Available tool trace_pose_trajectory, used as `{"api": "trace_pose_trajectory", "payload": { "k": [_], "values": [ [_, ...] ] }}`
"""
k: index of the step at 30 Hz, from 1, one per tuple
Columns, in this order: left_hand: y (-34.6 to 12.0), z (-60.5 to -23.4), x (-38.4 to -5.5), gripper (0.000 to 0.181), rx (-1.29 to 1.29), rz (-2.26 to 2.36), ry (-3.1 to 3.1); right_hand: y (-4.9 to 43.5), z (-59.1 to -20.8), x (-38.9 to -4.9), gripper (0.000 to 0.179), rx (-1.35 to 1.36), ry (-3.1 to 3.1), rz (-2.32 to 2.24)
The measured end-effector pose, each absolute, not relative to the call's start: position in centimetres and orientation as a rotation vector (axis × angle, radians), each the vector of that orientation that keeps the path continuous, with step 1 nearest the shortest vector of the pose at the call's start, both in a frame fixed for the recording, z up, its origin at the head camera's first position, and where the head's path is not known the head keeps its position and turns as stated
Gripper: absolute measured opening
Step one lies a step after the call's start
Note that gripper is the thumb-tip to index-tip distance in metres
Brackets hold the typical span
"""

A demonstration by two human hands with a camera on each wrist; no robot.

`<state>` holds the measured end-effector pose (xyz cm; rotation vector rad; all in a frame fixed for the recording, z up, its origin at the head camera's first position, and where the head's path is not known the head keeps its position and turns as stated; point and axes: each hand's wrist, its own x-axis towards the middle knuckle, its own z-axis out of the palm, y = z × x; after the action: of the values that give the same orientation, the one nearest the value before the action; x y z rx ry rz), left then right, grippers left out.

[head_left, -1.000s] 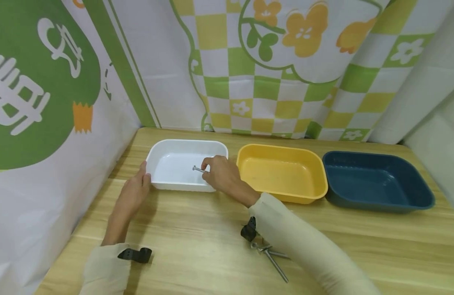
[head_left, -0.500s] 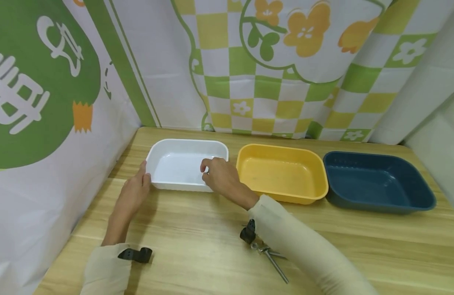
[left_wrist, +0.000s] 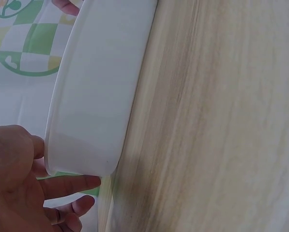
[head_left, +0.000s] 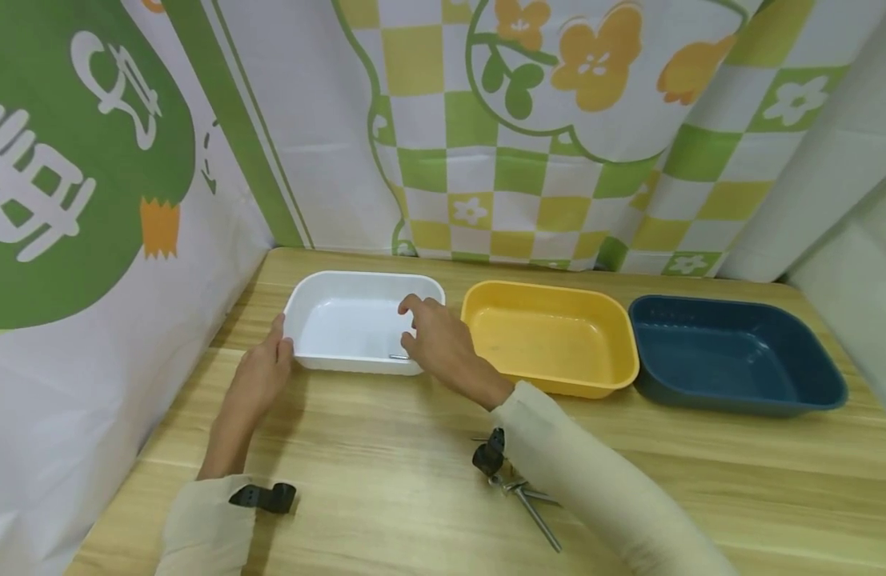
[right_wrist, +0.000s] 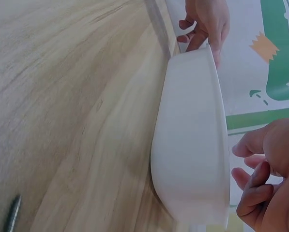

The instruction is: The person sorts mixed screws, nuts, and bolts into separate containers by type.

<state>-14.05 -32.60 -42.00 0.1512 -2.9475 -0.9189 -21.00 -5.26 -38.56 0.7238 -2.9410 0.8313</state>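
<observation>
One cloth printed in green and white [head_left: 104,240] hangs at nine o'clock in the head view, taking six o'clock as the side nearest the person. Next comes the left hand [head_left: 258,376], at eight o'clock on the white tray [head_left: 342,366], its thumb and fingers set about the tray's corner in a light hold; a black left wrist camera [head_left: 270,498] sits on the sleeve behind it. The white tray stands upright on the wood-grain table [head_left: 370,480]. Inside it, between four and five o'clock, a metal bolt [head_left: 398,357] lies close to the near wall, only a short length of it showing. Over the tray's right end, between three and four o'clock, hangs the right hand [head_left: 443,344], thumb and forefinger well parted, the other fingers loosely bent, with nothing in its grasp. A black right wrist camera [head_left: 489,452] sits on that sleeve, and beside it at five o'clock some loose bolts [head_left: 539,520] lie crossed on the table, partly under the forearm, so their count is unclear. At three o'clock from the white tray is the yellow tray [head_left: 551,340], and just beside it, farther toward three, the dark blue tray [head_left: 734,360]; behind these, a checked cloth [head_left: 515,176] hangs at twelve o'clock
</observation>
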Motion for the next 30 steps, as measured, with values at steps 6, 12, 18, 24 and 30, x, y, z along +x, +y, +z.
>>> {"api": "trace_pose_trajectory", "payload": {
  "k": [6,12,18,24,30],
  "values": [
    [-32.5,-42.0,-14.1,0.058,0.162,-0.923,-2.953,-4.3,-38.7,-21.1,0.033,0.694,-2.906,0.824],
    [-32.5,-42.1,-14.2,0.059,0.168,-0.925,-2.968,-3.7,-38.8,-20.9,0.033,0.689,-2.912,0.843],
    [-32.5,-42.2,-14.1,0.059,0.177,-0.923,-2.969,-2.9,-38.7,-20.4,0.032,0.676,-2.910,0.892],
    [-32.5,-42.1,-14.0,0.059,0.173,-0.910,-2.969,-1.7,-38.3,-19.9,0.033,0.643,-2.901,0.961],
    [-32.5,-42.0,-14.0,0.059,0.171,-0.913,-2.970,0.1,-37.5,-19.5,0.033,0.675,-2.851,1.110]
  ]
}}
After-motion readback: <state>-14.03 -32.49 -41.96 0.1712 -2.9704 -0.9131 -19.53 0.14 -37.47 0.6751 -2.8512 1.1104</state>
